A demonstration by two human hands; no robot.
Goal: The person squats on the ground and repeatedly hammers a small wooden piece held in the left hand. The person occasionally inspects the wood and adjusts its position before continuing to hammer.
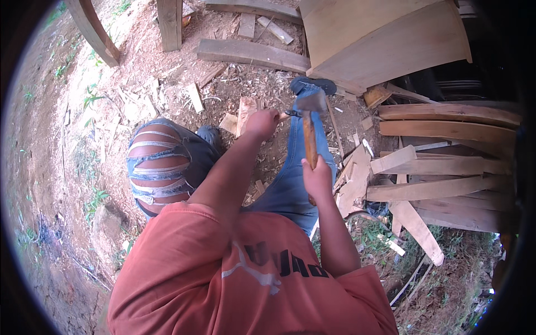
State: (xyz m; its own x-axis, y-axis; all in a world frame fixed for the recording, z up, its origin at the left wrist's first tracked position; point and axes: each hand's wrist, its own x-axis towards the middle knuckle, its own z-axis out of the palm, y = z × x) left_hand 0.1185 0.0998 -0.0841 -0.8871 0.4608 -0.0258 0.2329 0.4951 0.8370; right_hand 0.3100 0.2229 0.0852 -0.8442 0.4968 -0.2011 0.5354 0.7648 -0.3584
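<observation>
My right hand (317,177) is closed round the wooden handle of a hatchet (310,139), whose broad grey metal head points away from me over my lower right leg. My left hand (262,123) is closed on a short pale wooden stick (283,116), and its far end meets a dark part beside the hatchet head. Whether the stick touches the metal I cannot tell. Just beyond and left of that hand, a rough wooden block (244,111) lies on the ground.
Wood chips and offcuts (195,98) litter the dirt around my legs. Curved boards (446,114) are stacked at the right. A large pale wooden panel (385,44) stands at the far right, with a long beam (251,54) beside it. Two wooden posts (170,25) rise at the far left.
</observation>
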